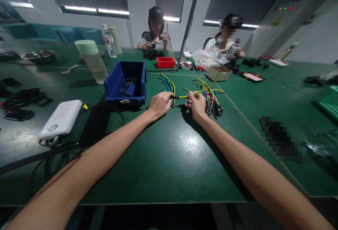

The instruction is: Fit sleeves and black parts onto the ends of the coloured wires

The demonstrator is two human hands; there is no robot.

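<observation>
I see a wide green worktop (169, 159) that fills most of the view. Both my forearms stretch over it toward the middle. On the far side two other persons sit, each one with the hands busy on small dark parts.

On the left of my hands stands a blue bin (126, 84) with black small parts inside. Behind it, more to the left, there is a pale green bottle (93, 61), and farther back a clear water bottle (108, 45). A white flat device (61, 119) lies near the left edge, with black cables around it. A small red tray (166, 62) is in the back, and a cardboard box (221, 73) is to the right of it.

My left hand (159, 105) is closed on the black end of a yellow wire (196, 92), next to a small group of blue, green and yellow wires (168, 83) that lies just behind it. My right hand (198, 106) pinches the same yellow wire a little further along it. So the wire is stretched between the two hands, just above the worktop, and its far part goes up toward the cardboard box. Just beside the right hand lies a bundle of coloured wires (211, 99) with black connectors at the ends.
</observation>
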